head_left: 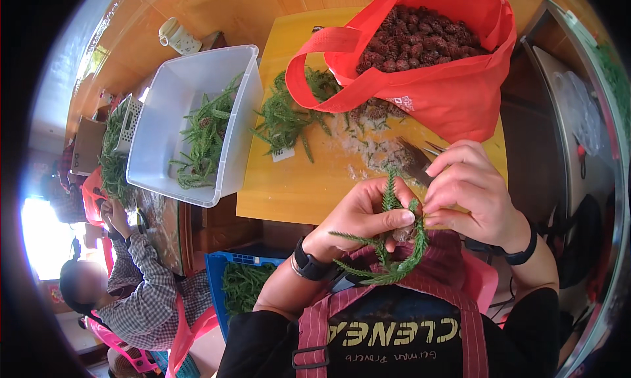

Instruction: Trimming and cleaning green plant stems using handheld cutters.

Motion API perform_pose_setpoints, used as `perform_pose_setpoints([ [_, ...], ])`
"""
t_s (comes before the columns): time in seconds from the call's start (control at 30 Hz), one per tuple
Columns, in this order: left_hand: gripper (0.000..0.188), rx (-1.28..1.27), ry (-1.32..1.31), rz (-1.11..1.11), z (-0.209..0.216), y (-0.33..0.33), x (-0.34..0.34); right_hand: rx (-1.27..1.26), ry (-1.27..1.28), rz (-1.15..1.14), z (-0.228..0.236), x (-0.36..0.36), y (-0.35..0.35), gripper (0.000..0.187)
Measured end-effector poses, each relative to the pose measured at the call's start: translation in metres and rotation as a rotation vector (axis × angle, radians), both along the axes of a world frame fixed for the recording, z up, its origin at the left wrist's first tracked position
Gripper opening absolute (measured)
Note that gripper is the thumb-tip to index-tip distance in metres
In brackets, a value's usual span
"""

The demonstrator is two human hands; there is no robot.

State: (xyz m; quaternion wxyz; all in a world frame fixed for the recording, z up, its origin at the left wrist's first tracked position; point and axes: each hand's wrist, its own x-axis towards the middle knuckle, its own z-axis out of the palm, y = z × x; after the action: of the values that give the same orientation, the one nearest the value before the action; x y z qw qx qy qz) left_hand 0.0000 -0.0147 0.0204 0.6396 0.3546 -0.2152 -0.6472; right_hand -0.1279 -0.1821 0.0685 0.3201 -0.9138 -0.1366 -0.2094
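Close to my chest, my left hand [368, 214] is closed around a green artificial pine sprig [389, 269] whose needled branches curve down and out to the left. A small brownish pine cone [403, 233] shows among its stems, partly hidden by my thumb. My right hand [470, 194] pinches the right side of the same sprig; its fingertips partly cover what they grip. Just beyond that hand, thin metal points stick out by a dark brush-like thing [414, 161]; whether the hand touches them I cannot tell.
A red bag [453, 95] full of pine cones [420, 40] stands on the yellow table [302, 194]. Loose sprigs [282, 115] and whitish crumbs lie beside it. Left are a clear plastic bin [161, 122] and a blue crate [217, 292] with greenery. Another person [141, 286] works at far left.
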Motion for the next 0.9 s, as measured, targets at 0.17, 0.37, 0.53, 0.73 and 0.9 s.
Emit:
perform_pose_setpoints([
  [0.17, 0.012, -0.168, -0.774, 0.265, 0.003, -0.004, -0.004, 0.044, 0.138, -0.2, -0.004, -0.005, 0.008, 0.02],
  [0.37, 0.015, -0.009, -0.096, 0.108, -0.001, 0.0, 0.003, 0.072, 0.039, -0.162, 0.002, -0.008, 0.003, 0.025],
  [0.53, 0.016, 0.049, 0.018, -0.032, 0.0, 0.001, 0.001, -0.27, -0.185, -0.071, 0.003, -0.005, 0.001, 0.028],
  [0.73, 0.012, -0.052, -0.399, 0.092, 0.006, 0.001, -0.003, -0.237, -0.095, -0.119, 0.011, -0.006, 0.009, 0.022],
  [0.9, 0.012, -0.54, -1.243, 0.321, -0.001, -0.007, 0.004, 0.103, 0.213, -0.182, -0.003, -0.011, 0.006, 0.023],
])
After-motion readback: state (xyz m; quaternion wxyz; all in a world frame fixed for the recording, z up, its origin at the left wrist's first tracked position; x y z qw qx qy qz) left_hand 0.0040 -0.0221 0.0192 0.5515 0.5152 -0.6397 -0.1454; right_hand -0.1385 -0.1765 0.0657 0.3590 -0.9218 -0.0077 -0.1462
